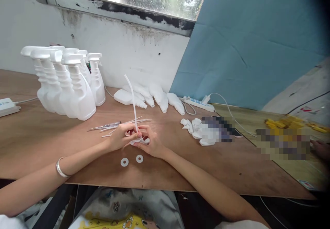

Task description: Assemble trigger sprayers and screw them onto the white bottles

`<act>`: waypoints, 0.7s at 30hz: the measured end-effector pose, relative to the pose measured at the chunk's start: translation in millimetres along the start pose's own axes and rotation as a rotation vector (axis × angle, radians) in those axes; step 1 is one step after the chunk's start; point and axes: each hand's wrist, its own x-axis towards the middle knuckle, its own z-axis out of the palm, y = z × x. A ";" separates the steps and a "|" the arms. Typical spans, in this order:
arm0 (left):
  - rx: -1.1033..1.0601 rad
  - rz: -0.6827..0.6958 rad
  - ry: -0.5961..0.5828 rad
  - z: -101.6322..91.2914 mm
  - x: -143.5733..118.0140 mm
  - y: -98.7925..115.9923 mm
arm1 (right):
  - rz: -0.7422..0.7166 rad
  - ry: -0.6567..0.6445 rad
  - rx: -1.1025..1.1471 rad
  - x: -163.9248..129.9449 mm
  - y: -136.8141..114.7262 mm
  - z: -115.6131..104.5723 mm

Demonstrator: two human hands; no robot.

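Right now the white dip tube (133,100) stands up mid-frame, both the left hand (121,137) and right hand (151,142) pinched on its spray head (140,140), and a slip could kink it or scatter the washers (132,160) just below.

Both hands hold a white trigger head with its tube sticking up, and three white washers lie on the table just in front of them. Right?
Not quite: the head view shows two washers, not three, lying on the table in front of the hands. The rest stands: the left hand and right hand hold a white trigger head with its tube sticking up.
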 end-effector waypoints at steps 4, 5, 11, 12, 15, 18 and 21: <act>0.017 0.037 -0.060 -1.2 -0.6 0.2 | -0.044 -0.011 0.014 0.2 -2.4 -1.8; 0.023 0.044 -0.066 -1.5 -0.8 0.1 | -0.054 -0.013 0.013 -0.6 -3.4 -2.5; 0.062 0.080 -0.077 -3.3 -0.9 1.2 | 0.014 0.053 0.059 -3.0 -2.4 -5.5; 0.070 0.087 -0.081 -3.7 -0.8 1.7 | 0.051 0.116 0.083 0.6 0.0 -7.4; 0.093 0.124 -0.101 -5.2 -0.3 2.8 | 0.270 0.386 0.161 24.6 11.0 -22.4; 0.130 0.180 -0.112 -6.5 -0.1 1.9 | 0.665 0.602 0.225 61.8 24.4 -50.5; 0.146 0.214 -0.116 -7.4 0.0 -1.0 | 0.769 0.614 0.247 96.1 36.4 -78.9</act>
